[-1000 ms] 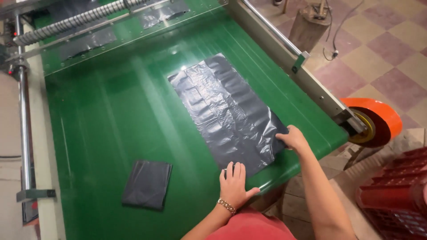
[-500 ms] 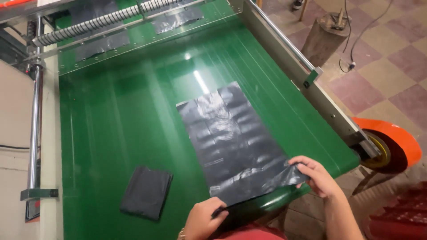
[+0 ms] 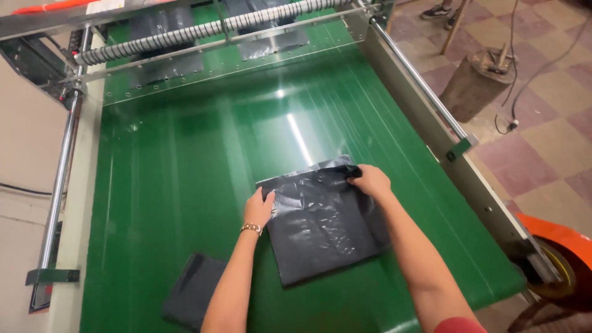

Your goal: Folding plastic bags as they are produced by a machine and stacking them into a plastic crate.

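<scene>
Gripping the black bag (image 3: 320,231) at its far corners, left hand (image 3: 259,208) and right hand (image 3: 369,181)

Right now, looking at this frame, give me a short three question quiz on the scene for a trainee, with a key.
1. True or false: both hands touch the black bag on the green belt.
2. Which hand wears a bracelet? A) left hand B) right hand C) neither
3. Fill in: a second, folded bag lies on the belt to the ____ of the person's left arm.

Key
1. True: each hand is at the bag's far edge, left at one corner, right at the other.
2. A: the bracelet sits on the left wrist.
3. Left, near the belt's near edge.
</scene>
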